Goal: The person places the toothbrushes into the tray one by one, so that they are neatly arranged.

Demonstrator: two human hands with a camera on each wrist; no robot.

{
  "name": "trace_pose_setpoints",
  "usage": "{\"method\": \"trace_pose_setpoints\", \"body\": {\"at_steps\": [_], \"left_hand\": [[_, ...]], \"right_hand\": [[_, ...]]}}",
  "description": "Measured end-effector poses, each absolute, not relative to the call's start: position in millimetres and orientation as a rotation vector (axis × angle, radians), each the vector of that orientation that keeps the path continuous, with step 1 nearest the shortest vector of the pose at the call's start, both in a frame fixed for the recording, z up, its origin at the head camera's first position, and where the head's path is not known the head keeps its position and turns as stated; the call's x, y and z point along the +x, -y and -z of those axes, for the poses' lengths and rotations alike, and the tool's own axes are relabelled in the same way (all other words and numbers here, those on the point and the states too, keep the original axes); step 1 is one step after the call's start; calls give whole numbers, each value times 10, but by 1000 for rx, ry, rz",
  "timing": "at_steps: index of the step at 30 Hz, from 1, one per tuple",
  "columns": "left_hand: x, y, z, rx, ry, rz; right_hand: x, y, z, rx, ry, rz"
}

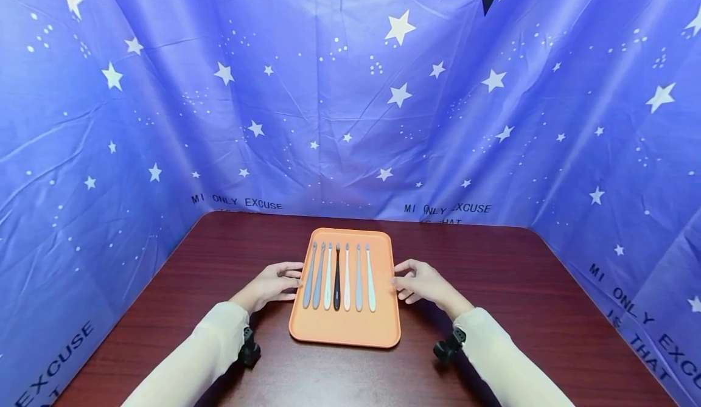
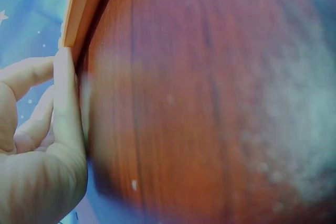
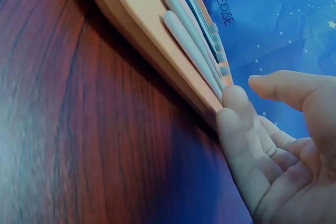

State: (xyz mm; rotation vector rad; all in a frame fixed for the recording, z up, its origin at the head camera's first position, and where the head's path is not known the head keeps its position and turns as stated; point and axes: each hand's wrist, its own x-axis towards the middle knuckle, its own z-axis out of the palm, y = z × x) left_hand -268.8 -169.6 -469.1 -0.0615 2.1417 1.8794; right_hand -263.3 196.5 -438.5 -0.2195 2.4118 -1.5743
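Note:
An orange tray lies on the table with several toothbrushes side by side in it, heads toward the far end. Near the middle of the row is a black toothbrush; a pale pink one is just right of it, and a mint one ends the row. My left hand is at the tray's left edge, its fingers against the side wall. At the opposite edge, my right hand touches the rim with its fingertips, while the thumb stands off it.
The dark red wooden table extends around the tray on all sides. Blue cloth printed with stars and lettering hangs behind and along both sides. A black wrist device is strapped below each pale sleeve.

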Motion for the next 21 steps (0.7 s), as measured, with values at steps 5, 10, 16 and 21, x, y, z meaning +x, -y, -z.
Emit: {"method": "trace_pose_setpoints", "body": {"at_steps": [5, 10, 16, 21], "left_hand": [[-2698, 1694, 4688, -31, -2146, -1863], [-2698, 1702, 4652, 7, -2150, -1845], [-2708, 1739, 4656, 67, -2162, -1842], [-2724, 1758, 4647, 109, -2171, -1835]], "right_hand": [[-2616, -2079, 4377, -216, -2439, 1561], [-2597, -2205, 4379, -246, -2424, 1590], [-2606, -2334, 4389, -246, -2426, 1629], [-2615, -2435, 4399, -240, -2452, 1629]]}}
